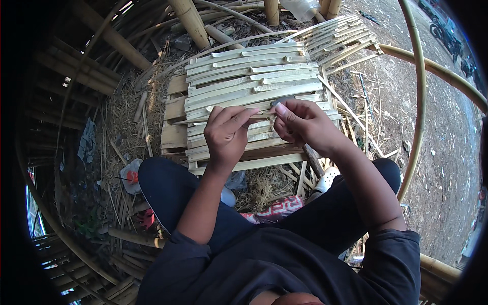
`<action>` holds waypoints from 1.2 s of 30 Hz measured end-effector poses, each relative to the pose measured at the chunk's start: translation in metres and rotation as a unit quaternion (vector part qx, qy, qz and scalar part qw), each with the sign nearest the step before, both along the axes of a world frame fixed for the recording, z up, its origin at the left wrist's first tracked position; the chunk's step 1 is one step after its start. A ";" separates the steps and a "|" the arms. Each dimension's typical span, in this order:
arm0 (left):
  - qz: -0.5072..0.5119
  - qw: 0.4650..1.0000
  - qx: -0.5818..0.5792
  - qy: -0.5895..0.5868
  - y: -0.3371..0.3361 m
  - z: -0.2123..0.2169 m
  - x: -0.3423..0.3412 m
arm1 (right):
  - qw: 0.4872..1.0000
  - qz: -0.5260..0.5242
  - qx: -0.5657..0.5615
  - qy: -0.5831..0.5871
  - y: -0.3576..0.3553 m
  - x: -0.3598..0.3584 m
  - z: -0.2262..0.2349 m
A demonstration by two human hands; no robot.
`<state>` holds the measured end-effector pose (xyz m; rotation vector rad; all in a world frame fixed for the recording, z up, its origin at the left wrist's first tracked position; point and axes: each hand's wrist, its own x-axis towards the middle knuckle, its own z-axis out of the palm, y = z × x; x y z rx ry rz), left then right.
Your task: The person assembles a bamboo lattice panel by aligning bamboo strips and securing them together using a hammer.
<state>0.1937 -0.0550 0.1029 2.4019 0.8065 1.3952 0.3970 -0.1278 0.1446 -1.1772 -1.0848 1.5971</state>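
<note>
My left hand [226, 133] pinches a thin bamboo strip [190, 121], whose free end sticks out to the left. Close by on the right, my right hand [307, 127] is closed with thumb and fingers together at the strip's other end. Beneath both hands lies a panel of pale split-bamboo slats [223, 96], set in rows over crosspieces, with several curled tongues along them. Behind my right fingertips a small dark object [282, 100] rests on the slats, too covered to name.
The panel rests on a wooden slatted base [175, 134] before my knees. A second slatted panel [338, 35] is at the far right. Bamboo poles [189, 23] stand at the back; a curved pole [420, 101] rises at right. Straw and offcuts litter the ground near a plastic bag [133, 177].
</note>
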 end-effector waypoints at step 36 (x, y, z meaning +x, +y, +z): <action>-0.009 1.000 0.001 -0.008 0.004 -0.002 -0.007 | 0.981 -0.135 0.090 -0.109 -0.006 -0.031 -0.011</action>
